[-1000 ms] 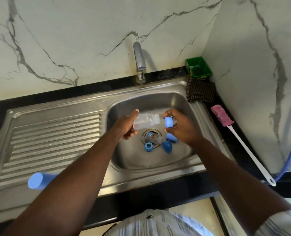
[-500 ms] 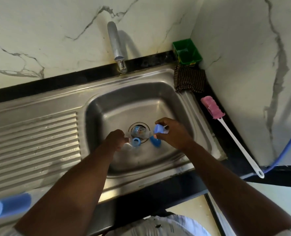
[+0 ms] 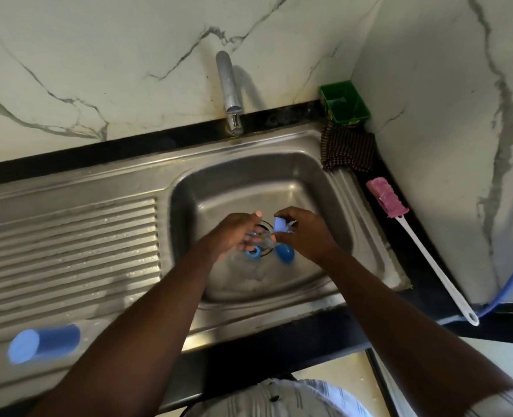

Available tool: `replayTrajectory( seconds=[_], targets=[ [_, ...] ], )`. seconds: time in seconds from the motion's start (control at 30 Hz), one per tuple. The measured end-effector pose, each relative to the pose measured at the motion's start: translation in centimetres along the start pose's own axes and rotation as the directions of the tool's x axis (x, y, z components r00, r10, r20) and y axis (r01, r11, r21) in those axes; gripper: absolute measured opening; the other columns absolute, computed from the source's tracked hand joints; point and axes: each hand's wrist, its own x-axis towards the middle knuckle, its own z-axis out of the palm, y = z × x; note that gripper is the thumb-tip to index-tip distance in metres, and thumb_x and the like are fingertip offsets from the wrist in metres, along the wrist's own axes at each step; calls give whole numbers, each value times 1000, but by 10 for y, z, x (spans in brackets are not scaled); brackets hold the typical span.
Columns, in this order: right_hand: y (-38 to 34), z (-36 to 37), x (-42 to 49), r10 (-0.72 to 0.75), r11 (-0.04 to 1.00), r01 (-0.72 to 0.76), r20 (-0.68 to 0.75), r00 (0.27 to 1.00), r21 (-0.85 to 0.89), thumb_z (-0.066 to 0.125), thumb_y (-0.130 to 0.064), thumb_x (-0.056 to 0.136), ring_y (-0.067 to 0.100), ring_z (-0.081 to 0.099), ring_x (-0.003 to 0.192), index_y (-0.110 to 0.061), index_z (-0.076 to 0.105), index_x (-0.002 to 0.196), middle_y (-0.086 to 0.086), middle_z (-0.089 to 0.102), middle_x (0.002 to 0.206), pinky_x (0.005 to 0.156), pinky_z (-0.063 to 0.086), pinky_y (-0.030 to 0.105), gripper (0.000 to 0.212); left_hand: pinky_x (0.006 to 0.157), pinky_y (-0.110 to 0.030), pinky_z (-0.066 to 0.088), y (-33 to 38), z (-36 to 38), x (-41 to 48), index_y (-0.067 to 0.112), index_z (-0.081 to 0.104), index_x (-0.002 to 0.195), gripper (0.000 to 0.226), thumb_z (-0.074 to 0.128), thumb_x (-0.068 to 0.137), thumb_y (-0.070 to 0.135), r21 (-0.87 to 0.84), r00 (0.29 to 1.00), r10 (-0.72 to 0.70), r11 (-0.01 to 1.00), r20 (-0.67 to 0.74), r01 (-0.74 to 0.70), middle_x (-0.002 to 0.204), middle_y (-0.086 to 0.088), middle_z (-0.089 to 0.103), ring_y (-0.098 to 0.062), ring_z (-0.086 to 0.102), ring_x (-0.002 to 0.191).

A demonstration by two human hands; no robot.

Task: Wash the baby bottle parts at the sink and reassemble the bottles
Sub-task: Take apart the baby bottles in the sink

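The blue collar is pinched by the right grip low in the sink, likely to contain drips. The state of the left grip cannot be told.

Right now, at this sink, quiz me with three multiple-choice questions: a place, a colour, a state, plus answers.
1. Where is the pink-headed, white-handled brush? A. in the basin B. on the black counter right of the steel sink C. on the drainboard
2. What colour is the square plastic tub in the corner? A. red B. yellow C. green
3. What is the right hand doing? A. pinching a light blue bottle part B. lying flat, empty C. turning the tap
Answers: B, it lies beside the wall; C, its walls are green; A, fingers close on the part.
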Motion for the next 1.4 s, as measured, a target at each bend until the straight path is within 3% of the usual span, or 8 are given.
replayTrajectory(
  seconds=[0.17,0.33,0.47,0.6,0.8,1.17,1.33,1.4],
  targets=[
    [-17,10,-2,-36,998,35,-14,999,-48,81,-19,78,9,63,89,-15,72,108,-4,70,98,73,39,1,32,80,-32,61,-2,18,-26,7,71,115,31,65,97,31,-121,984,180,977,9,-178,100,-14,72,-23,71,91],
    [-23,13,-12,-13,955,-40,176,984,293,74,-13,86,19,72,99,-12,71,119,5,74,110,86,59,32,33,80,-31,61,-13,9,-41,14,71,105,16,56,103,18,-189,971,228,953,-71,-238,103,-13,74,-27,72,93],
    [-28,14,-22,73,838,-158,179,981,523,57,-3,98,33,73,93,2,63,123,25,69,113,75,62,33,26,79,-31,61,-17,5,-58,14,67,108,18,51,105,21,-210,960,256,938,-115,-276,104,-11,74,-22,74,91],
    [-33,13,-32,68,801,-173,201,977,572,71,-10,91,29,73,95,-2,62,126,18,69,117,77,61,36,37,84,-35,61,-19,8,-69,2,62,115,19,55,103,15,-249,945,298,913,-132,-323,109,-17,72,-25,74,94],
    [-43,6,-43,-28,838,-139,296,955,527,70,-16,92,23,73,96,-7,68,119,9,74,108,71,56,24,29,87,-37,60,-18,14,-81,-2,58,119,24,57,102,15,-257,928,338,893,-159,-370,109,-16,69,-21,72,90],
    [-43,18,-37,55,937,-88,107,993,339,65,-16,95,26,74,88,-7,72,109,11,75,96,86,60,44,19,96,-42,57,-18,27,-92,-1,63,119,23,62,97,7,-182,921,336,911,-196,-371,110,-20,69,-34,73,99],
    [-41,21,-42,86,977,-75,-48,995,200,63,-11,92,15,68,77,-6,70,104,6,72,94,59,49,12,14,93,-51,57,-9,31,-93,-1,65,115,28,73,89,6,27,897,387,920,-216,-390,96,-7,65,-37,70,96],
    [-40,24,-44,92,978,-70,-106,990,196,61,-10,93,18,67,80,-6,68,105,6,71,95,63,46,17,15,94,-51,56,-6,34,-93,1,65,115,26,72,91,9,85,890,396,918,-226,-387,95,-4,67,-39,70,101]
  ],
)
